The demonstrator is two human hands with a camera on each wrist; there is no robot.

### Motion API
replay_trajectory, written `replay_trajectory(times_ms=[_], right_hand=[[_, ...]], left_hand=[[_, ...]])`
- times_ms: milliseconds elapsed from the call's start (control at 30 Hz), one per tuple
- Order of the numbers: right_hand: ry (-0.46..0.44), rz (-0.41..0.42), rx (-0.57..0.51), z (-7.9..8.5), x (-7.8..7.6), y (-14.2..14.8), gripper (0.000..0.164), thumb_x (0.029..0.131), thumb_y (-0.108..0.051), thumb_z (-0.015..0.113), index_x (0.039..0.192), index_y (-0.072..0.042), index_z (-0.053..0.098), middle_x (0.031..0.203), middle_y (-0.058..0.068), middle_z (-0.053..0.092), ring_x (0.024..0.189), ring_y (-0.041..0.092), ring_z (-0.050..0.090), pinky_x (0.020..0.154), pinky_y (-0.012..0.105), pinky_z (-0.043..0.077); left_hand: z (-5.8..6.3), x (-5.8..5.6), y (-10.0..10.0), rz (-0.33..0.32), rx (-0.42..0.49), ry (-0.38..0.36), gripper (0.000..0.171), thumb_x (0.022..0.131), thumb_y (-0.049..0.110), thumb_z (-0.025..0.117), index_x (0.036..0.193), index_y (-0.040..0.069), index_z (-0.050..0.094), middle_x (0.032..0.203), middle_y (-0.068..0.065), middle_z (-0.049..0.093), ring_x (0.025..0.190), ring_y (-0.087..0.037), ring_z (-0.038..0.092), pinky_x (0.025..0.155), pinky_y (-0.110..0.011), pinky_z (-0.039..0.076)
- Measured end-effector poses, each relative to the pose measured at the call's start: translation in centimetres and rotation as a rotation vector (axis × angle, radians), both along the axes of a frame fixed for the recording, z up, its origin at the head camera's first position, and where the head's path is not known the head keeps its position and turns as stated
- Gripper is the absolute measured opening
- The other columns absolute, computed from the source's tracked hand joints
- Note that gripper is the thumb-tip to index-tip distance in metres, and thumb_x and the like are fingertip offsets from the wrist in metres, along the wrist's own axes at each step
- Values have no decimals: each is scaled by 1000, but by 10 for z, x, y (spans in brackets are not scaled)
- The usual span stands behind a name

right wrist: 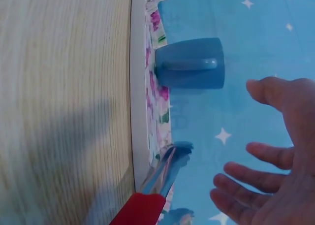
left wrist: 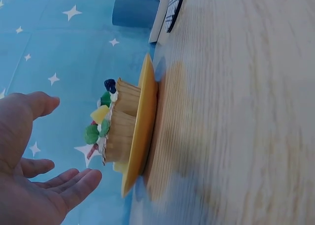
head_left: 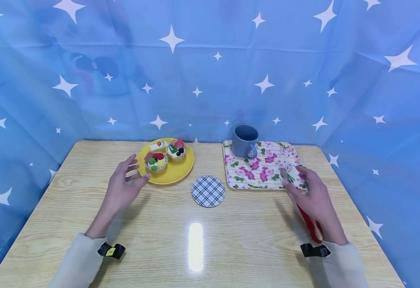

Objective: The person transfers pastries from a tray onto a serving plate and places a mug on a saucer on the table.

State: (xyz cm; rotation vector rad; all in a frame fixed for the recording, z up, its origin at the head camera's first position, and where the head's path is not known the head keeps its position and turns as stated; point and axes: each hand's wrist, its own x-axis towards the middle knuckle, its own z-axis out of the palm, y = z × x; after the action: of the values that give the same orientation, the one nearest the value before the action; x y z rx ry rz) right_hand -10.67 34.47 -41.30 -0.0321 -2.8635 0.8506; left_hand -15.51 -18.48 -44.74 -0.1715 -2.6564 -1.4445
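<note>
My left hand (head_left: 125,186) hovers at the near left side of a yellow plate (head_left: 181,172), thumb and fingers spread apart with nothing between them. On that plate sit two fruit-topped tarts (head_left: 156,163) and a small white cake piece (head_left: 157,145). In the left wrist view the fingers stay apart from the near tart (left wrist: 120,136). Over the near right corner of a floral tray (head_left: 246,180), my right hand (head_left: 316,196) is held with relaxed fingers and holds nothing. Beneath it lie red-handled metal tongs (right wrist: 140,208), their tips on the tray, partly hidden by the hand in the head view.
A blue mug (head_left: 245,140) stands upright at the tray's back left, its handle toward the near right. Between plate and tray lies a round checked coaster (head_left: 208,191). The wooden table (head_left: 152,248) meets a blue star-patterned curtain (head_left: 210,108) at the back.
</note>
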Motion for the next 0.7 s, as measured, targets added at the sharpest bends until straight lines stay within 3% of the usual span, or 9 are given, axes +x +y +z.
replay_trajectory(times_ms=[267, 467, 700], right_hand=[[-13, -1, -42, 1, -7, -7, 79, 102, -47, 61, 160, -5, 31, 156, 28, 40, 134, 49, 47, 105, 71, 47], [50, 43, -62, 1, -13, -11, 73, 103, -44, 60, 159, -4, 35, 153, 26, 45, 131, 46, 50, 103, 66, 51], [74, 88, -111, -1, -24, -19, 68, 105, -41, 58, 158, -6, 36, 153, 24, 45, 131, 44, 51, 103, 66, 50]], left_hand=[[2, 8, 13, -59, 11, 82, 86, 95, 32, 76, 162, 9, 28, 152, -20, 43, 137, -40, 51, 104, -55, 57], [6, 13, 26, -132, 42, 144, 87, 91, 23, 80, 163, 23, 31, 155, -15, 43, 134, -38, 54, 102, -56, 59], [4, 16, 43, -187, 50, 105, 88, 90, 28, 82, 160, 10, 32, 158, -13, 41, 137, -35, 52, 105, -52, 58]])
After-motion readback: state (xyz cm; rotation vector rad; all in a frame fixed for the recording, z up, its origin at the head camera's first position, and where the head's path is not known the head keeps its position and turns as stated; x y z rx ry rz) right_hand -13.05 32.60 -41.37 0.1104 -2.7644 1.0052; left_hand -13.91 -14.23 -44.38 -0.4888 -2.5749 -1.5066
